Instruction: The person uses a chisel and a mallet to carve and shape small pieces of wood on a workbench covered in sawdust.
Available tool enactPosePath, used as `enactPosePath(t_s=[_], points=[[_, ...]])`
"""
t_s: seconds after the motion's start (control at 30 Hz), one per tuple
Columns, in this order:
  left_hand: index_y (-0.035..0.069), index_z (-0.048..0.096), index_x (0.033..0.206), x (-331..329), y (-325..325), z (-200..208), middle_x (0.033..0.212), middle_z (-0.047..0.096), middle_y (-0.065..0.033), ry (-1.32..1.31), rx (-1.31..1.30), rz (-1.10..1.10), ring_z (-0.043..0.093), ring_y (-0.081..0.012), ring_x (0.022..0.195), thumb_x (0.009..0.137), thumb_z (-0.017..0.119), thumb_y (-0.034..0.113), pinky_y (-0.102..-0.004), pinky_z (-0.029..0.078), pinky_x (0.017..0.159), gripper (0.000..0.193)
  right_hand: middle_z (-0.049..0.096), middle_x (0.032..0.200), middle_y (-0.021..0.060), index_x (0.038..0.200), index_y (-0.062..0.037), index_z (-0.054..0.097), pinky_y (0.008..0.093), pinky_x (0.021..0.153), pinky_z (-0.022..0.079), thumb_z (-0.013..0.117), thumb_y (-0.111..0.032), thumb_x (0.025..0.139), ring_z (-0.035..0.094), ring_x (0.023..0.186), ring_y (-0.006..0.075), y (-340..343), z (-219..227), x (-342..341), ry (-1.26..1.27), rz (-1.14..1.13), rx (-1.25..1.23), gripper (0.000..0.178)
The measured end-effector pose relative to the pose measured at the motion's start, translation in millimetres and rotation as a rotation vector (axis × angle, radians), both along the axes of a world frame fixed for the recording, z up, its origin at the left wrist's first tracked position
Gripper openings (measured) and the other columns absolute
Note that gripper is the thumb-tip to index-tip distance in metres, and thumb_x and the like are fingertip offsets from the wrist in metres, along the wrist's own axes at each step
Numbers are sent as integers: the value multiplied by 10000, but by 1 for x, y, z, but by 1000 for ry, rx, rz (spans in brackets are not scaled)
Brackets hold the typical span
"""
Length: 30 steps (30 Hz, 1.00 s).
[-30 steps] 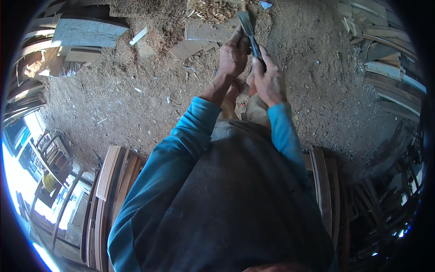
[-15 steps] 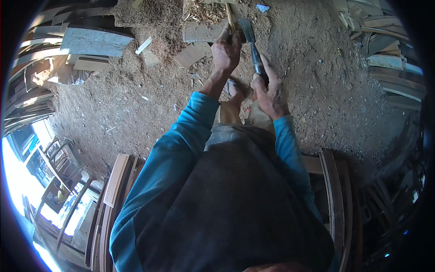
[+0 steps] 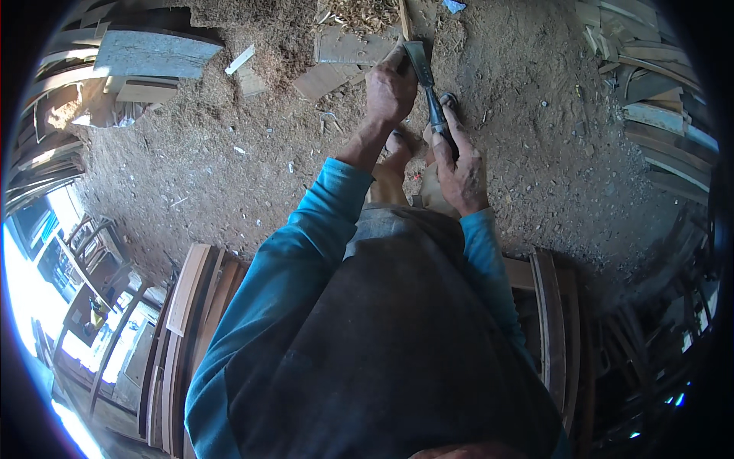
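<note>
My left hand is closed around a thin wooden stick, which points away from me past the fingers. In my right hand is a wide-bladed chisel, gripped by its dark handle with one finger laid along it. The flat metal blade points away and lies against or just over the stick, close by the left fingers. Whether the edge touches the wood, I cannot tell. Beyond my hands, a board on the ground carries curled wood shavings.
Stacked planks stand at the far left, with more timber at the far right. Boards lie beside me at the near left, others at the near right. Offcuts and sawdust litter the dirt floor.
The chisel blade has come nearer, from beside the stick to over its part by my left fingers. My right hand has drawn back toward me; the left has shifted slightly right.
</note>
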<state>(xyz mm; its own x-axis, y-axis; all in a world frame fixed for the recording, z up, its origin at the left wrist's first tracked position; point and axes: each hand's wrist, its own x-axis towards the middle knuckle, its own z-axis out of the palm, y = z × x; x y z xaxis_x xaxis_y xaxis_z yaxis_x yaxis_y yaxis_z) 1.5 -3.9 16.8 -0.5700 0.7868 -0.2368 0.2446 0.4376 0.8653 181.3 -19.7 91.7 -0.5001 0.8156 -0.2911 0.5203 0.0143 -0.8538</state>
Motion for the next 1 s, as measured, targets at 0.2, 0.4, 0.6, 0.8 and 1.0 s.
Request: enactPosePath(t_s=[0.2,0.4,0.6,0.8,1.0], points=[[59,629,1356,3,5,16,869,733,-226,-85,-30,32,752,-238,780,979,648,224,-372,550,694,412,658,1252,292,1499,-77,481,480,944,535,520,-297,1045,659,1147,462,42,-12,-34,-56,3,53,506],[23,610,1389,0,1,12,850,746,-165,-100,18,57,717,-149,778,996,643,199,-333,556,685,431,636,1322,279,1487,-51,489,465,984,534,519,-261,1044,629,1209,456,32,10,-22,-54,0,-130,490],[32,624,1370,-1,-2,-1,888,729,-201,-10,79,18,750,-236,780,979,640,138,-374,566,680,405,602,1364,298,1486,-39,490,470,996,527,557,-234,1034,611,1241,450,19,14,-11,-109,31,-4,497],[34,631,1364,2,3,6,908,730,-207,25,53,14,745,-262,757,963,659,145,-379,568,677,417,636,1318,274,1492,-51,479,488,954,540,534,-239,1039,639,1189,444,27,14,-28,-144,5,5,493],[41,633,1364,4,1,4,885,735,-200,-78,113,52,736,-226,739,956,653,158,-370,552,657,425,667,1270,252,1470,-55,511,476,919,552,524,-295,1031,670,1119,434,43,-13,-43,-120,-33,124,500]])
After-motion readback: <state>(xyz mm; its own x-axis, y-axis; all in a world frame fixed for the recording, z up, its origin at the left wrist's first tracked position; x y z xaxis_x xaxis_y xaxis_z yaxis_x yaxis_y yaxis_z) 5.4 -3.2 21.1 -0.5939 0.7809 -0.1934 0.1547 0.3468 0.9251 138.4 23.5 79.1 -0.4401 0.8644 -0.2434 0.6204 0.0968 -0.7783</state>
